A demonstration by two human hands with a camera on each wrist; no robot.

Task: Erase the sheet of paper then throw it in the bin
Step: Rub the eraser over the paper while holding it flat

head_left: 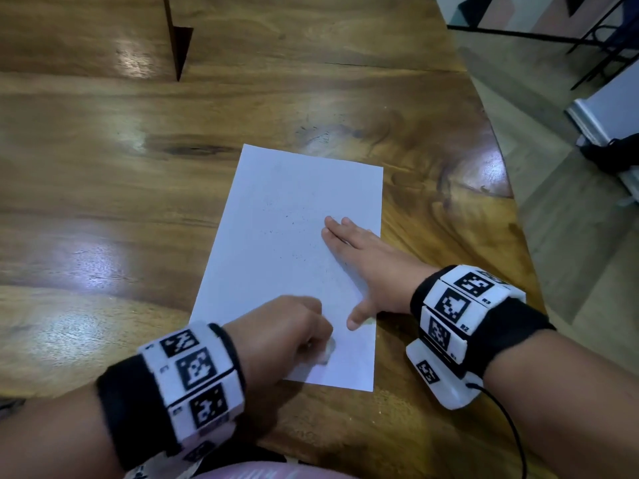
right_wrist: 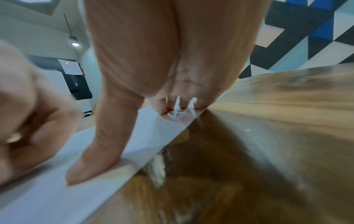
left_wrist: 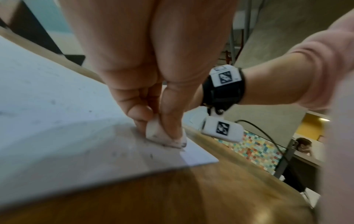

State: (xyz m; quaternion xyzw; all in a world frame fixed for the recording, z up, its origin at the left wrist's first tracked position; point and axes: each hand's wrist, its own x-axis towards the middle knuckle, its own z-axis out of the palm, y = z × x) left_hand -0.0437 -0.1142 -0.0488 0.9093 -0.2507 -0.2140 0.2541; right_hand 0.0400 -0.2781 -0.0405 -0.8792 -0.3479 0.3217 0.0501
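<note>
A white sheet of paper (head_left: 287,243) lies flat on the wooden table (head_left: 121,174), with faint grey specks and smudges on it. My left hand (head_left: 294,330) pinches a small white eraser (left_wrist: 161,134), dirty at its tip, and presses it on the sheet near its near right corner (left_wrist: 201,160). My right hand (head_left: 363,257) lies flat with straight fingers on the sheet's right edge, thumb (right_wrist: 91,166) spread toward the eraser. No bin is in view.
The table's curved right edge (head_left: 508,188) runs close beside my right wrist, with floor beyond. A dark triangular notch (head_left: 178,46) cuts into the far tabletop. Black metal furniture legs (head_left: 594,39) stand at the far right.
</note>
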